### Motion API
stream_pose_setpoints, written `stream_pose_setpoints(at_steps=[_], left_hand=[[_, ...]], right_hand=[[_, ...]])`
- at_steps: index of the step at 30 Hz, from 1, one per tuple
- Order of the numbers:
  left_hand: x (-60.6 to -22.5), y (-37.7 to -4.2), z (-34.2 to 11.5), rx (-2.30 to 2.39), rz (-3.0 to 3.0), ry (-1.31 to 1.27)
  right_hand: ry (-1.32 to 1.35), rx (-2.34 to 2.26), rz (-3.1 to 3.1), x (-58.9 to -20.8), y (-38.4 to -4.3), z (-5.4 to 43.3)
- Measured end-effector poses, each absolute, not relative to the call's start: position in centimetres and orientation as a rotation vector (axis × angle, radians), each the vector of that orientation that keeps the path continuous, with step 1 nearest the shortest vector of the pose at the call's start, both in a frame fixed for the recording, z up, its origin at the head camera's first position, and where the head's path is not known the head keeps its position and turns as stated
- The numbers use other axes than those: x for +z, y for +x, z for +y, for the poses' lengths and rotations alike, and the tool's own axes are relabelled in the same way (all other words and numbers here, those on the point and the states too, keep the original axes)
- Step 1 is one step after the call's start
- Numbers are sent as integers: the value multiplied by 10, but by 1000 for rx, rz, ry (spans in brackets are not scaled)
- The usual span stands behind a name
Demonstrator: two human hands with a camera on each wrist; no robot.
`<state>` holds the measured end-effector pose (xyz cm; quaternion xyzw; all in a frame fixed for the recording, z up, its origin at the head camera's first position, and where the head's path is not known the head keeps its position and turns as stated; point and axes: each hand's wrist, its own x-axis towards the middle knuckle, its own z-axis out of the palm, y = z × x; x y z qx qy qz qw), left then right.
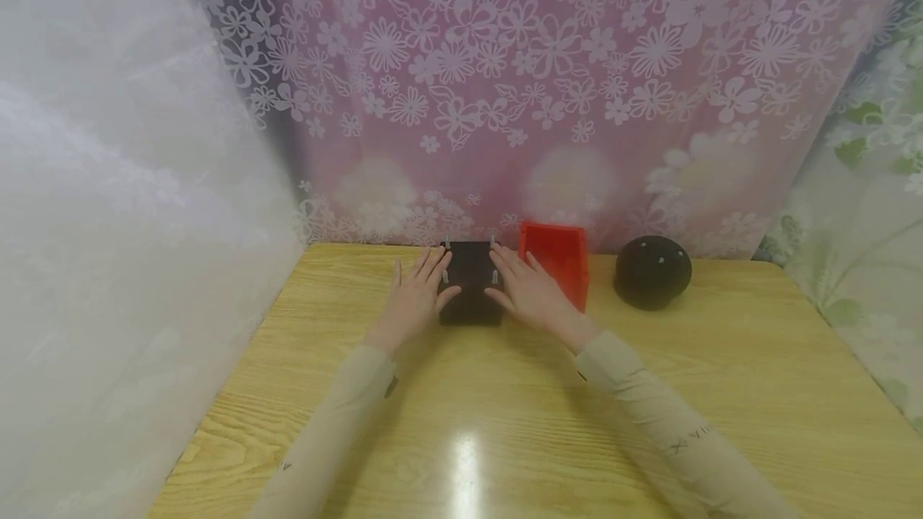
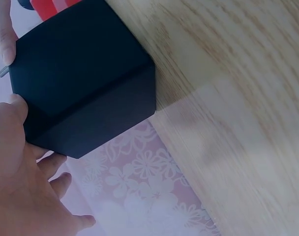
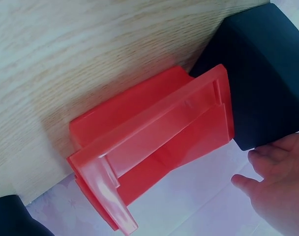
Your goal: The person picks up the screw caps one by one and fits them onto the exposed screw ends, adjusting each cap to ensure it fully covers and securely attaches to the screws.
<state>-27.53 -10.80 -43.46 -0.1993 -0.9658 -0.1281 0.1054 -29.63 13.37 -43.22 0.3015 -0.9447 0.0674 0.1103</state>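
Note:
A black box [image 1: 471,307] stands near the far edge of the table, with several small pale metal pins sticking up along its top sides. My left hand [image 1: 413,304] lies along the box's left side, fingers straight and spread, thumb on its top edge. On the opposite side my right hand [image 1: 539,295] mirrors it, fingers extended onto the right edge. In the left wrist view the left thumb and fingertips touch the rim of the box [image 2: 85,59]. Seen from the right wrist, the right fingers meet the box's upper edge, close by a red open bin [image 3: 130,110].
Just right of the box, the red bin [image 1: 574,253] stands partly behind the right hand. Farther right sits a rounded black object [image 1: 652,272] with small pale bits on it. A pink flowered curtain [image 1: 461,102] hangs behind the wooden table [image 1: 461,399]; a pale sheet [image 1: 137,183] hangs on the left.

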Motion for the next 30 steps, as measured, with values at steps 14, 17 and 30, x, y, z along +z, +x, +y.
stream_pose_setpoints(at_steps=[14,17,30], left_hand=[[-435,-264,-106,-401,-2850,-580],[-436,-263,-106,-421,-2860,-574],[-437,-252,-105,-378,-2870,-570]], right_hand=[[903,204,-2741,-434,-287,136],[909,198,-2721,-434,-284,136],[931,216,-2680,-436,-274,140]])
